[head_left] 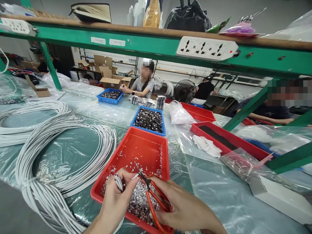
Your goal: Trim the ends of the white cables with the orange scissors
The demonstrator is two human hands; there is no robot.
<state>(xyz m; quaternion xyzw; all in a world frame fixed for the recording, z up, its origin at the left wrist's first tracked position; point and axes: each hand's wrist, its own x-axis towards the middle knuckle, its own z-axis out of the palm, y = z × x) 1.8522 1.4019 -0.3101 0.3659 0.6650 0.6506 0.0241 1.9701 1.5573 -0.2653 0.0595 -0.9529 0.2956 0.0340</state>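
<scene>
Over the red tray (146, 136), my left hand (117, 198) is closed on a white cable (118, 182), pinching its end between thumb and forefinger. My right hand (180, 201) grips the orange-handled cutting pliers (151, 195). The dark jaws of the pliers meet the cable's tip; whether they are fully closed on it I cannot tell. Beneath both hands, small silvery scraps (138, 203) lie heaped in the near part of the tray, with some scattered farther back. A big coil of white cable (44, 149) lies to the left.
Behind the tray stands a blue bin (163, 130) of small dark metallic parts, with another blue bin (98, 97) farther off. A long red tray (195, 130) and white cloth (207, 146) lie right. A green shelf beam (151, 44) crosses above. Co-workers sit beyond and at right.
</scene>
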